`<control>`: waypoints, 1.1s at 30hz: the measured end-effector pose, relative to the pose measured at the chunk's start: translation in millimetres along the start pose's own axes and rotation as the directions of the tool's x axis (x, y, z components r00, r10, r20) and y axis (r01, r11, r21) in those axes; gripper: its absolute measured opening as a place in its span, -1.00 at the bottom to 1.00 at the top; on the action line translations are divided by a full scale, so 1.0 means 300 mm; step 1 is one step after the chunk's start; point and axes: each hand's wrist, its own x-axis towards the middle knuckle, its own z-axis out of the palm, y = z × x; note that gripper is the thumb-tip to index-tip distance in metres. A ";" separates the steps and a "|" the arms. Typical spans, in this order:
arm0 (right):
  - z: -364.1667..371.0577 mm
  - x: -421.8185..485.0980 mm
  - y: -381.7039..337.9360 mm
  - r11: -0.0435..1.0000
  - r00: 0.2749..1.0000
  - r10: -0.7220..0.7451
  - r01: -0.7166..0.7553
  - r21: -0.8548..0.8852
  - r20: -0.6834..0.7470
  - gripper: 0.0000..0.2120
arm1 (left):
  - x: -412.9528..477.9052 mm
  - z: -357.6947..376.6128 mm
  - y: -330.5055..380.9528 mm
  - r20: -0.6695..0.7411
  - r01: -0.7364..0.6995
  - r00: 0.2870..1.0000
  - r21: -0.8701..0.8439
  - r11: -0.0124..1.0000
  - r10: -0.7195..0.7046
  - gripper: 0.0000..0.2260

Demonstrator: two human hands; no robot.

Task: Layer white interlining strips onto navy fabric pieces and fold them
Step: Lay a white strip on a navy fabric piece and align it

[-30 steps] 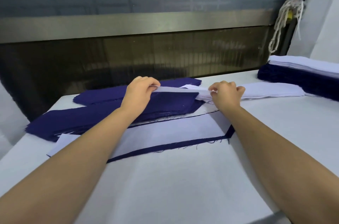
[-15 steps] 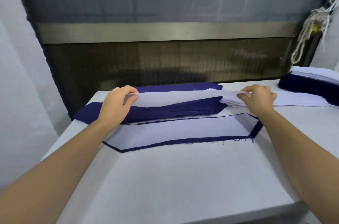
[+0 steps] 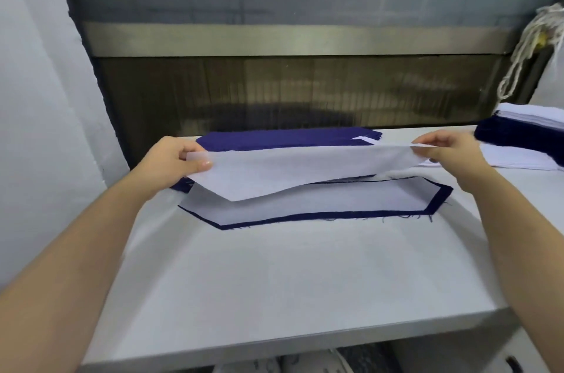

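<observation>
Pinching the left end of a long, thin white interlining strip [image 3: 305,171], the left hand [image 3: 174,159] sits at about ten o'clock over the flat white worktable [image 3: 274,281], thumb pressed on the near face and fingers curled behind. From there the strip hangs in the air across the middle, taut along its top edge and sagging to a slack point low on its left half. Directly behind it, at twelve o'clock, lies a flat pile of navy fabric pieces [image 3: 283,137]. Just below it, lying on the table, is a long navy fabric piece with angled ends [image 3: 320,215], already covered by a white layer so that only a dark margin shows along the near edge and the right end (whether the sagging point touches it I cannot tell). At two o'clock the right hand [image 3: 448,150] pinches the strip's other end between thumb and fingertips. At three o'clock sits a tall stack of navy and white cut pieces [image 3: 525,134]. The step looks like carrying this strip to a bare navy piece and laying it down. To do it well, I would hold even tension so the cloth does not crease, set one angled end down first, match its slant to the navy outline, leave an equal margin all round, then lower the rest and smooth outward.
</observation>
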 end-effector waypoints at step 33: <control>-0.034 -0.022 0.007 0.860 0.830 0.463 -0.337 -0.382 0.310 -0.87 | -0.024 -0.007 -0.027 0.267 0.057 0.956 0.248 0.967 -0.125 -0.89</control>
